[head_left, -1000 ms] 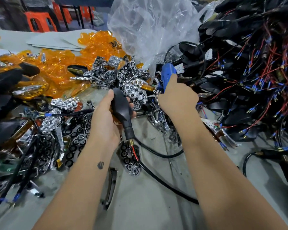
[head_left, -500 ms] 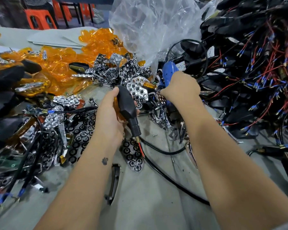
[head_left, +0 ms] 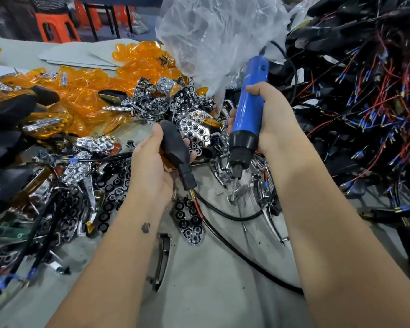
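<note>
A grey table point(head_left: 211, 292) fills the near part of the scene, its bare cloth showing between the two forearms. On the right a big heap of black lamps with red and blue-tipped wires point(head_left: 365, 114) rises toward the far edge. A crumpled clear plastic bag point(head_left: 218, 31) stands far in the middle. Left of it lies a pile of orange covers point(head_left: 85, 91), and nearer, a scatter of shiny chrome pieces point(head_left: 194, 129).

The left hand point(head_left: 152, 166) is wrapped round a black lamp point(head_left: 175, 145), thumb lying along its far-left side. The lamp's stalk points near and right, with a black cable point(head_left: 234, 252) trailing across the table.

The right hand point(head_left: 272, 119) is clenched round a blue screwdriver point(head_left: 249, 110), held nearly upright with its tip down among the chrome parts; whether the tip touches one cannot be told.

The hands are apart, the screwdriver just right of the lamp, not touching it
</note>
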Available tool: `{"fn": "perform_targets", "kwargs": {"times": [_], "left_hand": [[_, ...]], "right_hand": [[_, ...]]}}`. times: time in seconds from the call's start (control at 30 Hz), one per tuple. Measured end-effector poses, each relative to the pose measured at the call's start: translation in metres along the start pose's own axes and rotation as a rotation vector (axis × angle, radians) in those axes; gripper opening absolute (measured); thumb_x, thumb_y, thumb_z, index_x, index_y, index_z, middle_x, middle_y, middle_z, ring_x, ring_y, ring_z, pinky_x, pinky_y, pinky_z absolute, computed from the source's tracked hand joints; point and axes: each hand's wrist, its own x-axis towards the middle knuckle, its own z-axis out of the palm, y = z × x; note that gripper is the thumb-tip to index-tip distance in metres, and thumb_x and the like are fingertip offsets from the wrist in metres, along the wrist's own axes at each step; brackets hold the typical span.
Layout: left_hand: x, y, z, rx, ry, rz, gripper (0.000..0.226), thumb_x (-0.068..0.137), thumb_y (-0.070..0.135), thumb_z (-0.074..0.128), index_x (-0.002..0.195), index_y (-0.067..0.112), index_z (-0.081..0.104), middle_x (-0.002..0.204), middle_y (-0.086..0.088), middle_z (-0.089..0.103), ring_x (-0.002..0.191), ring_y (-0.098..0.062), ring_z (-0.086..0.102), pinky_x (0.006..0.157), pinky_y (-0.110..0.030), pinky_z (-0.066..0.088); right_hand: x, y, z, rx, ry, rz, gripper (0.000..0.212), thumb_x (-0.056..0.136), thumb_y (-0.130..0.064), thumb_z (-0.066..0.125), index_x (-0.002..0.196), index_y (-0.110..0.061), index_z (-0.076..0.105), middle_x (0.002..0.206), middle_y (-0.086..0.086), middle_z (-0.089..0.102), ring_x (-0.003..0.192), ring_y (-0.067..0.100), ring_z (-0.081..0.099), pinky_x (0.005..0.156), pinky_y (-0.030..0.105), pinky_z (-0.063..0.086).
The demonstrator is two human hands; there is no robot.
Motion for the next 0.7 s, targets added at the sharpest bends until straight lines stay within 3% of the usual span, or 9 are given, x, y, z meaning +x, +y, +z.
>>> {"fn": "perform_targets", "kwargs": {"times": [0.13,0.3,0.47,0.63,0.7], "left_hand": [[-0.001,0.002,0.001,0.023,0.010,-0.018,0.038,0.103,0.036,0.050,0.127,0.007,0.058,0.088,-0.006,0.068,0.067,-0.017,0.069,0.055,-0.030,0.055],[-0.005,0.002,0.000,0.098,-0.019,-0.023,0.035,0.094,0.035,0.065,0.116,0.008,0.062,0.087,-0.006,0.066,0.068,-0.017,0.068,0.058,-0.029,0.056],[-0.010,0.006,-0.004,0.081,-0.020,0.033,0.030,0.089,0.030,0.070,0.105,0.006,0.063,0.083,-0.006,0.074,0.079,-0.023,0.074,0.061,-0.031,0.059],[-0.013,0.006,-0.004,0.085,-0.037,0.054,0.040,0.097,0.042,0.056,0.117,0.006,0.057,0.088,-0.010,0.076,0.080,-0.025,0.074,0.061,-0.032,0.059],[-0.014,0.006,-0.004,0.105,-0.029,0.045,0.045,0.091,0.048,0.060,0.114,0.010,0.059,0.086,-0.008,0.076,0.075,-0.021,0.073,0.057,-0.030,0.058]], "right_hand": [[-0.011,-0.004,0.000,0.066,-0.068,-0.019,0.023,0.087,-0.016,0.065,0.102,0.000,0.055,0.059,0.009,0.059,0.049,0.021,0.057,0.054,0.028,0.053],[-0.022,-0.008,-0.001,0.276,-0.107,-0.088,0.023,0.090,-0.024,0.064,0.095,-0.004,0.052,0.059,0.006,0.056,0.051,0.019,0.058,0.054,0.028,0.052],[-0.031,-0.001,-0.005,0.374,-0.050,-0.109,0.034,0.090,-0.042,0.065,0.088,-0.010,0.053,0.062,0.008,0.062,0.064,0.027,0.069,0.072,0.045,0.059],[-0.038,0.003,-0.007,0.489,-0.050,-0.156,0.020,0.092,-0.022,0.067,0.087,-0.010,0.053,0.063,0.003,0.059,0.054,0.018,0.061,0.057,0.029,0.053],[-0.041,0.004,-0.006,0.546,-0.037,-0.175,0.016,0.091,-0.017,0.067,0.089,-0.009,0.053,0.062,0.002,0.056,0.051,0.014,0.056,0.054,0.026,0.051]]}}
